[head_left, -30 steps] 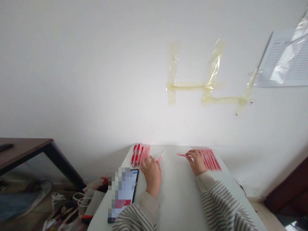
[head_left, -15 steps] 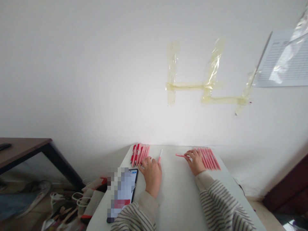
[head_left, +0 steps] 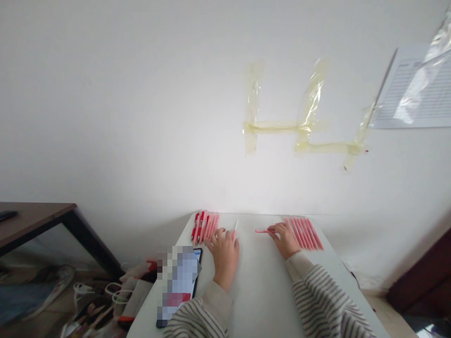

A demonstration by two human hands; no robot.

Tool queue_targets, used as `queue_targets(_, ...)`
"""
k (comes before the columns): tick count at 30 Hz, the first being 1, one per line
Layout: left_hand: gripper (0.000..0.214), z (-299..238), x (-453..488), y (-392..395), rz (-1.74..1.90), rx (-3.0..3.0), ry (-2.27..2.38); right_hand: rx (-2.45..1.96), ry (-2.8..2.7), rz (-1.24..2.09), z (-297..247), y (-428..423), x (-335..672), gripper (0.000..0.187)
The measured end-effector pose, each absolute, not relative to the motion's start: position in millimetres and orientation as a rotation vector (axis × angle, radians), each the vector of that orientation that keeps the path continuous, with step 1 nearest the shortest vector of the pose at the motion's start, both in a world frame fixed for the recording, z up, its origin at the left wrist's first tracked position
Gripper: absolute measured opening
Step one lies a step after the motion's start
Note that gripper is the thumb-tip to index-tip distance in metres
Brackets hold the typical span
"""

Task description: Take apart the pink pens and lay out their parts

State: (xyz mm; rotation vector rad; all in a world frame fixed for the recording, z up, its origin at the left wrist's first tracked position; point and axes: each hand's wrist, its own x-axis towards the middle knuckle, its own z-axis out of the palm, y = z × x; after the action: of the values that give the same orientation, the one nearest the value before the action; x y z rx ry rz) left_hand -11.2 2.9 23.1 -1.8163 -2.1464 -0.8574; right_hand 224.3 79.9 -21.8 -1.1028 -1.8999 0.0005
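Observation:
My left hand (head_left: 225,253) rests low over the white table, pinching a pink pen piece (head_left: 234,234) between thumb and finger. A thin white length sticks up from that piece, pointing toward the wall. Across from it, my right hand (head_left: 284,240) is closed on a slim pink pen piece (head_left: 261,231), which lies nearly level and points left. The two pieces are apart. Left of my left hand lies a row of pink and red pens (head_left: 205,227). Several pink pens (head_left: 306,233) lie side by side just right of my right hand, which hides some of them.
A phone (head_left: 195,272), partly blurred out, lies on the white table (head_left: 262,291) by my left forearm. White wall stands behind, with yellowish tape (head_left: 276,127) and a lined paper sheet (head_left: 416,94). Bags (head_left: 136,295) and a dark desk (head_left: 38,216) are at left.
The pink piece in my right hand has shifted slightly left and turned more level. My left hand has moved slightly right, still holding its piece.

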Motion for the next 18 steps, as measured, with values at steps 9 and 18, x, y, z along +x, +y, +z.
queue_targets(9,0.007,10,-1,8,-1.085,-2.119,-2.057,-1.074,-1.982,0.007,-17,75,218,0.019)
queue_targets(18,0.007,12,5,6,-1.074,-2.173,-2.132,-1.071,-2.026,0.063,-17,73,215,0.021)
